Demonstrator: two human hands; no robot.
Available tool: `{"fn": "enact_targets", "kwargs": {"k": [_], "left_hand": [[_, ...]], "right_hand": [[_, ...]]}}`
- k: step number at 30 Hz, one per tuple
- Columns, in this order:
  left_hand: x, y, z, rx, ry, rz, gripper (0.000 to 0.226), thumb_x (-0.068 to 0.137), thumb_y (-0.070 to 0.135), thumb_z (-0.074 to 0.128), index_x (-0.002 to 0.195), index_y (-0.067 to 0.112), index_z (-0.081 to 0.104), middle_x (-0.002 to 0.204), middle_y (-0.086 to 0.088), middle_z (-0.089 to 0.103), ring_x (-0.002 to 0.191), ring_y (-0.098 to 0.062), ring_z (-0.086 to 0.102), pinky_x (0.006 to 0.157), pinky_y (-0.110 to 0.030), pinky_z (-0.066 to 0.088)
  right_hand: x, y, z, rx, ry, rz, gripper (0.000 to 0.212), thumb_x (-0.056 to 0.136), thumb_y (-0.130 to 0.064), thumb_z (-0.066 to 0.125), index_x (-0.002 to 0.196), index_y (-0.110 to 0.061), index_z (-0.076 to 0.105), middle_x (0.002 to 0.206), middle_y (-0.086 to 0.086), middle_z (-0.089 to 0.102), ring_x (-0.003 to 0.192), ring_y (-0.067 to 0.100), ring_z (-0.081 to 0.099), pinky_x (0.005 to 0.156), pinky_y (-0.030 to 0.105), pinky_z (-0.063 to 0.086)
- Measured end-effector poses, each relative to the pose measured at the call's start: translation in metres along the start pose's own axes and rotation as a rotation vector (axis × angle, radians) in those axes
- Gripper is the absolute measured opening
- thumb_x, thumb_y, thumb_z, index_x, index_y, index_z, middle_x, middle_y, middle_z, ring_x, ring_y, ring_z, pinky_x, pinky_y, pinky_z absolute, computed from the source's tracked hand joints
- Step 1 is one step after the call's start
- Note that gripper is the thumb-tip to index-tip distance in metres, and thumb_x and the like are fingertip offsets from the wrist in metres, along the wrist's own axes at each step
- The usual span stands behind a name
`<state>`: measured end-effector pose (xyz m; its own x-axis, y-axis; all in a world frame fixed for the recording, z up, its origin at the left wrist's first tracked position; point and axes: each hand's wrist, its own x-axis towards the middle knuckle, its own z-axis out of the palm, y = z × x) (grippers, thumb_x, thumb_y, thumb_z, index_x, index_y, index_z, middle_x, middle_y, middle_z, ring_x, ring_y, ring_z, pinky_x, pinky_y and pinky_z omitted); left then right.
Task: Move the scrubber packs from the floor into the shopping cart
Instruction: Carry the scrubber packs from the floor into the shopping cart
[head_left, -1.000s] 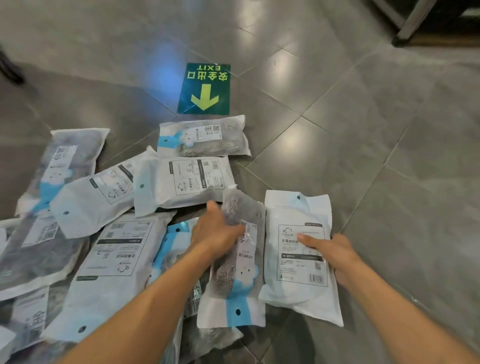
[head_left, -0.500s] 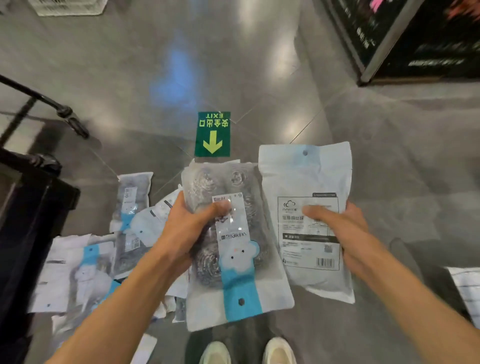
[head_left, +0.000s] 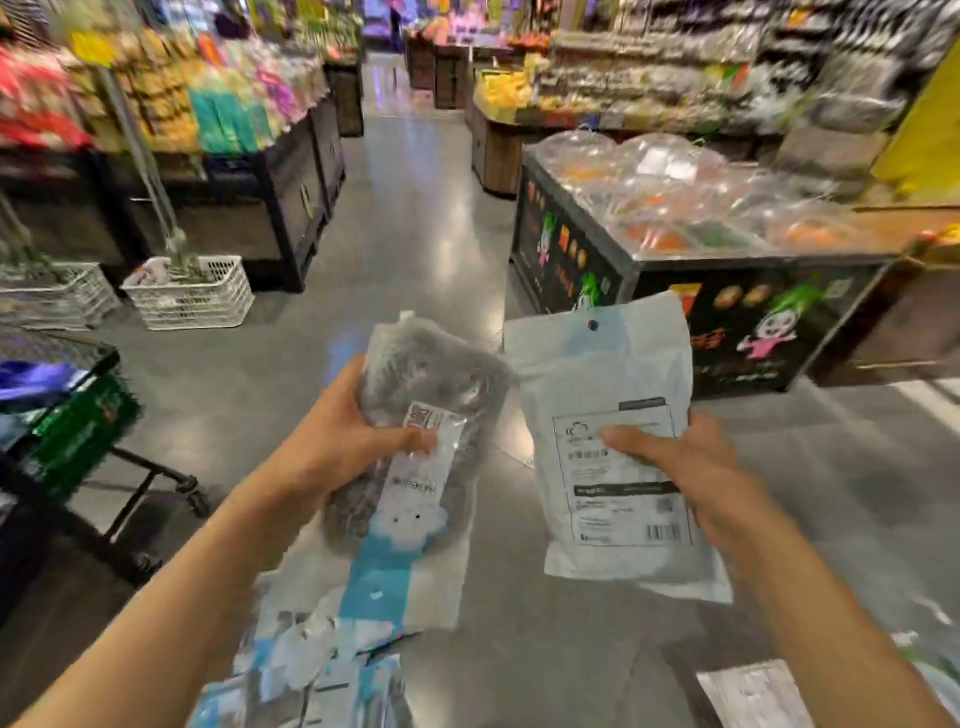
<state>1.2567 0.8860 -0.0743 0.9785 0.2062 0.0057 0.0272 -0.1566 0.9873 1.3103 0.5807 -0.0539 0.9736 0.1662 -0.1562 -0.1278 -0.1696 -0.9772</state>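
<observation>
Scrubber packs: left hand (head_left: 337, 436) grips clear crinkly pack (head_left: 415, 467), right hand (head_left: 691, 467) pinches flat white pack (head_left: 613, 415).

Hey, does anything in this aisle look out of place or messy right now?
Yes. Scrubber packs lie scattered on the floor near the person, and another pack lies at lower right; goods do not belong there. The left hand and right hand each hold one pack.

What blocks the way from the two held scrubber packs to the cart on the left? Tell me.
Nothing visible: bare grey floor lies between the clear steel-wool scrubber pack and white scrubber pack and the black-framed shopping cart at left.
</observation>
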Motion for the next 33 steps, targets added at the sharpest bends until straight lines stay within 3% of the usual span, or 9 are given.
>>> {"fn": "enact_targets", "kwargs": {"k": [3,8,10,13,16,21,25,29,33], "left_hand": [[-0.001,0.035,0.005,-0.066,-0.057,0.112,0.072,0.069,-0.007,0.086,0.126,0.025,0.057,0.108,-0.006,0.078,0.097,-0.025,0.076,0.08,-0.042,0.062],[-0.002,0.057,0.008,-0.196,-0.15,0.172,0.07,0.071,-0.004,0.085,0.129,0.019,0.053,0.11,-0.01,0.077,0.099,-0.032,0.075,0.082,-0.049,0.062],[-0.004,0.066,0.012,-0.238,-0.221,0.166,0.068,0.071,-0.001,0.085,0.128,0.018,0.053,0.108,-0.01,0.078,0.097,-0.032,0.076,0.081,-0.05,0.062],[-0.007,0.08,0.024,-0.279,-0.323,0.177,0.072,0.067,-0.002,0.085,0.129,0.015,0.053,0.105,-0.01,0.078,0.093,-0.031,0.077,0.073,-0.043,0.064],[-0.016,0.092,0.049,-0.291,-0.482,0.186,0.071,0.067,-0.002,0.086,0.129,0.014,0.054,0.105,-0.009,0.078,0.091,-0.029,0.078,0.071,-0.041,0.064],[-0.058,0.107,0.122,-0.274,-0.773,0.165,0.088,0.053,0.015,0.096,0.13,0.021,0.054,0.111,-0.007,0.078,0.098,-0.029,0.077,0.084,-0.051,0.061],[-0.129,0.117,0.196,-0.301,-0.965,0.159,0.076,0.062,0.008,0.088,0.128,0.022,0.055,0.108,-0.004,0.078,0.099,-0.026,0.077,0.079,-0.046,0.064],[-0.216,0.116,0.269,-0.294,-1.14,0.152,0.069,0.068,-0.001,0.087,0.126,0.019,0.056,0.109,-0.008,0.078,0.099,-0.029,0.076,0.086,-0.055,0.061],[-0.308,0.116,0.339,-0.284,-1.275,0.14,0.065,0.069,-0.001,0.088,0.122,0.023,0.058,0.11,-0.008,0.078,0.099,-0.027,0.076,0.084,-0.051,0.062]], "right_hand": [[-0.028,-0.028,-0.009,0.042,0.116,-0.058,0.035,0.075,-0.013,0.087,0.106,-0.018,0.071,0.094,0.002,0.081,0.085,0.021,0.079,0.077,0.039,0.062],[-0.079,-0.044,-0.008,0.13,0.275,-0.112,0.032,0.079,-0.011,0.082,0.109,-0.017,0.072,0.096,0.004,0.081,0.084,0.021,0.079,0.067,0.034,0.065],[-0.103,-0.046,-0.007,0.141,0.355,-0.119,0.033,0.08,-0.012,0.082,0.111,-0.017,0.072,0.095,0.002,0.081,0.084,0.02,0.079,0.068,0.035,0.065],[-0.142,-0.044,-0.008,0.15,0.489,-0.095,0.034,0.078,-0.018,0.086,0.109,-0.02,0.072,0.096,0.002,0.081,0.086,0.023,0.079,0.084,0.048,0.062],[-0.19,-0.035,-0.014,0.165,0.622,-0.084,0.035,0.077,-0.018,0.086,0.109,-0.02,0.073,0.098,0.003,0.081,0.09,0.026,0.079,0.089,0.052,0.06],[-0.3,-0.01,-0.031,0.173,0.911,-0.069,0.03,0.08,-0.013,0.083,0.108,-0.02,0.073,0.097,0.002,0.081,0.088,0.024,0.079,0.08,0.044,0.062],[-0.397,0.013,-0.053,0.202,1.152,-0.034,0.026,0.081,-0.012,0.083,0.105,-0.017,0.073,0.093,0.007,0.081,0.082,0.027,0.079,0.076,0.047,0.064],[-0.494,0.038,-0.073,0.25,1.337,-0.032,0.031,0.082,-0.012,0.082,0.111,-0.014,0.071,0.09,0.004,0.081,0.077,0.024,0.079,0.058,0.035,0.063],[-0.595,0.067,-0.092,0.297,1.466,-0.04,0.031,0.085,-0.009,0.078,0.115,-0.011,0.071,0.094,0.008,0.081,0.08,0.026,0.079,0.057,0.035,0.062]]}}
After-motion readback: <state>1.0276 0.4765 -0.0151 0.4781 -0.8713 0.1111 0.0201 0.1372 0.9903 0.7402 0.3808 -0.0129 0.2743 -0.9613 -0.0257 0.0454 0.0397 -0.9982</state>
